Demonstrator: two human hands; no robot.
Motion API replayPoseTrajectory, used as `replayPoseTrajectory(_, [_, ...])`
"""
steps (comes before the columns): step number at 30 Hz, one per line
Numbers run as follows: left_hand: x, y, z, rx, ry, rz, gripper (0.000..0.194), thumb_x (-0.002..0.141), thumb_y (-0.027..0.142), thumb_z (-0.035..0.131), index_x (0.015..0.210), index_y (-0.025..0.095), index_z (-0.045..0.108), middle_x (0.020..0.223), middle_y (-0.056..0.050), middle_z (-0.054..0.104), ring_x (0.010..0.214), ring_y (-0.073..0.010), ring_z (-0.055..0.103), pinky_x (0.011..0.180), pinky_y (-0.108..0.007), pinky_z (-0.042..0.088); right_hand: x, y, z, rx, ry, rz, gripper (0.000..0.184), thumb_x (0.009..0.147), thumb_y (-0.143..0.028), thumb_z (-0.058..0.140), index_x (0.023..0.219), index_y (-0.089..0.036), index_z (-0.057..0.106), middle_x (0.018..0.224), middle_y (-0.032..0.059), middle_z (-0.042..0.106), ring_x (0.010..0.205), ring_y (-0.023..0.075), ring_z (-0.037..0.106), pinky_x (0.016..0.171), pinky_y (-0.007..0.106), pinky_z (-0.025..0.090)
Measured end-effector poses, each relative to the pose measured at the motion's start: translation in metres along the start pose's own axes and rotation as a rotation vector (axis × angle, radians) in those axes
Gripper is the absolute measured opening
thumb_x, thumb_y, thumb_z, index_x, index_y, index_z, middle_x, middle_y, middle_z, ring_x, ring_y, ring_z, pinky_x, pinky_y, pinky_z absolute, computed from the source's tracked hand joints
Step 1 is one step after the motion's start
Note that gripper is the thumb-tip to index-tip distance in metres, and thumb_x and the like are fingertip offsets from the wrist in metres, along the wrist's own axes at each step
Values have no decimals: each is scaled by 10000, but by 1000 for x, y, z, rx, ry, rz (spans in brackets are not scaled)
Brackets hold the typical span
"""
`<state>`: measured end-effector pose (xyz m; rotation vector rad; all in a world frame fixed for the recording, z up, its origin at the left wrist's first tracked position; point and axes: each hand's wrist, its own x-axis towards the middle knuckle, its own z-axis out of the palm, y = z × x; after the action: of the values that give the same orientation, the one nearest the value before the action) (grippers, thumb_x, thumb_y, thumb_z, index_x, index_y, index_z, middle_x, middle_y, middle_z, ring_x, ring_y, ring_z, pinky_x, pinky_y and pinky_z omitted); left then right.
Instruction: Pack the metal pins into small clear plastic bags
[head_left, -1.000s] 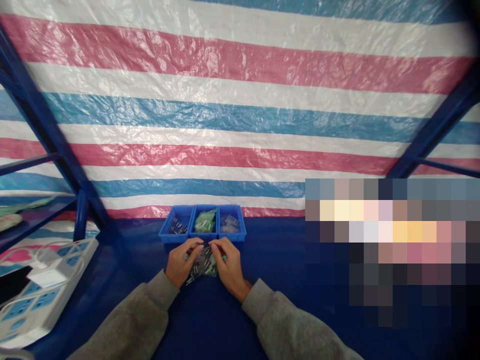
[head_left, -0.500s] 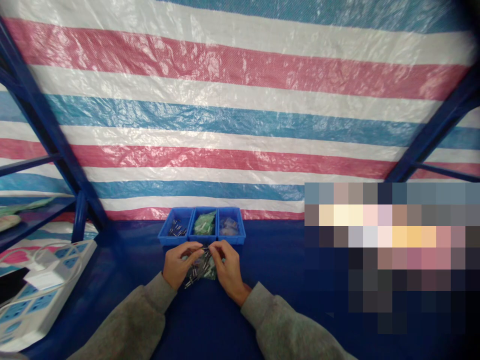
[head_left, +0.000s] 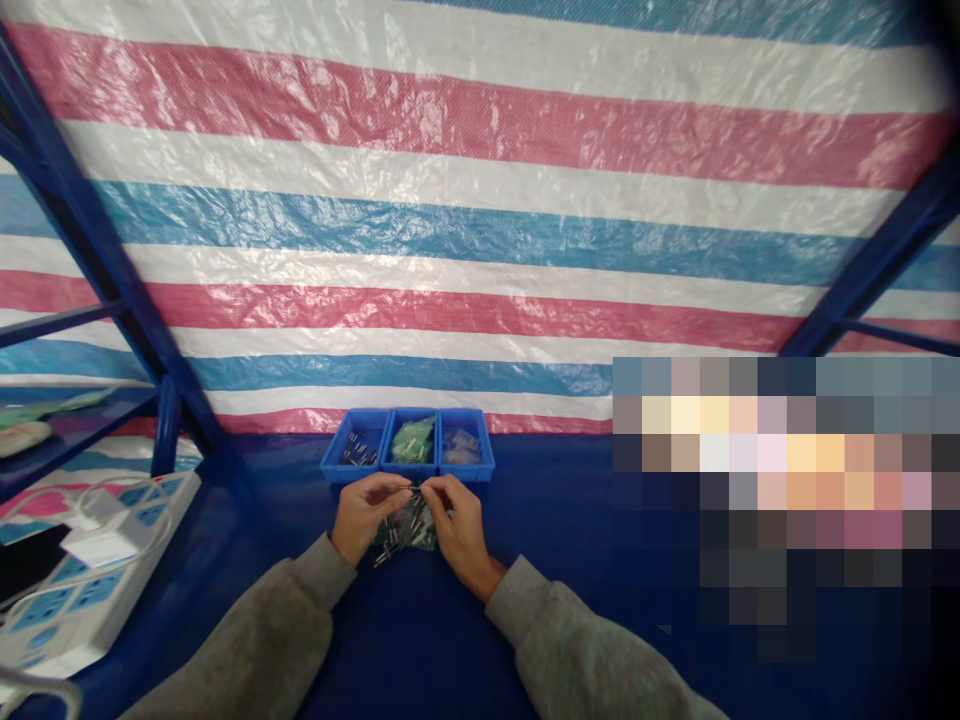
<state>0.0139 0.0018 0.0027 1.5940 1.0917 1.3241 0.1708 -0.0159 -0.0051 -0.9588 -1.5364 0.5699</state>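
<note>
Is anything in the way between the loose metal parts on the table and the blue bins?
Yes: the left hand and right hand, pinching a slim piece, partly bar the way from the loose metal parts to the blue bins. Nothing else visible intervenes.

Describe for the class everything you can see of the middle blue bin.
The middle blue bin is a small, open-topped box, apparently plastic, with a rim and straight-looking walls. It stands upright on the dark blue table, snug between the left bin and the right bin. Crumpled green-tinted plastic packaging fills much of it. No damage shows. Both hands are just in front, neither visibly touching it.
</note>
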Motion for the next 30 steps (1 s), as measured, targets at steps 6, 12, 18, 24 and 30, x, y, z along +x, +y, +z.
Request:
replayPoseTrajectory(6, [-2,6,2,18,62,83,220,753,349,620,797,137,583,900,-80,664,797,-189,635,627,-276,523,0,-3,-2,20,38,23,258,917,-279,389,910,-185,629,810,35,618,729,146,563,649,239,415])
replayPoseTrajectory(12, [-5,13,5,86,29,121,199,832,337,519,871,142,526,846,-75,675,758,-178,645,663,-293,518,0,-4,-3,13,39,39,276,921,-282,373,886,-178,626,787,34,614,719,143,563,644,235,414])
replayPoseTrajectory(18, [-4,7,0,490,53,300,238,834,311,518,996,184,638,927,-41,674,776,-156,631,728,-264,496,0,-3,-3,21,45,46,274,920,-286,375,880,-172,621,784,30,610,712,136,561,630,223,409])
replayPoseTrajectory(24, [-4,9,-2,544,119,402,210,831,269,532,978,170,645,853,-36,677,761,-150,626,727,-251,498,0,-4,-2,25,56,42,279,921,-292,373,864,-177,621,768,28,604,692,136,554,611,223,403])
replayPoseTrajectory(30, [-4,5,-3,536,60,470,190,852,226,497,927,183,666,889,-41,680,846,-160,618,816,-271,468,1,-3,-2,26,54,32,272,920,-284,378,850,-175,617,756,26,596,691,137,551,614,227,403])
